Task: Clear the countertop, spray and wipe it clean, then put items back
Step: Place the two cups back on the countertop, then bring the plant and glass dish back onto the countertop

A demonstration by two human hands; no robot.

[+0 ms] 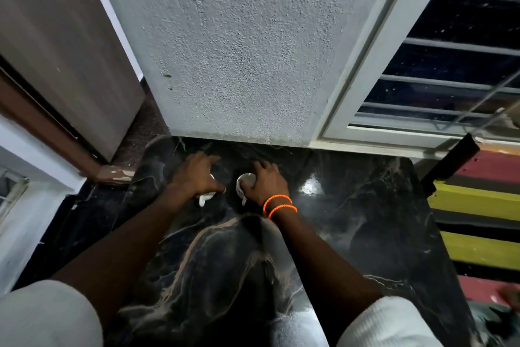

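- Here, two white cups sit side by side near the back of the countertop, close to the textured wall and just apart from each other.
- Left cup: almost wholly covered by the left hand. Only a sliver of rim and a curved white handle poking toward the viewer can be seen.
- Right cup: round open mouth partly visible, glossy white, handle also pointing toward the viewer.
- Left hand: fingers spread and bent down over the top of its cup, thumb curled at the near side; looks like a grip from above, though contact under the palm is hidden.
- Right hand: fingers curled over the far rim of its cup, holding it from above. Two orange bead bracelets on that wrist.
- Countertop: polished black stone with pale tan veins, a bright glare spot to the right of the right hand.
- Contents of either cup cannot be made out; bodies of both are hidden by the hands and the dim light.
- White sleeves at the bottom corners, cut off by the frame edge.
- Right: white-framed window with horizontal bars, dark outside; below it a striped cloth in yellow, red and black, partly cut off.
- Left: a wooden door, blurred.
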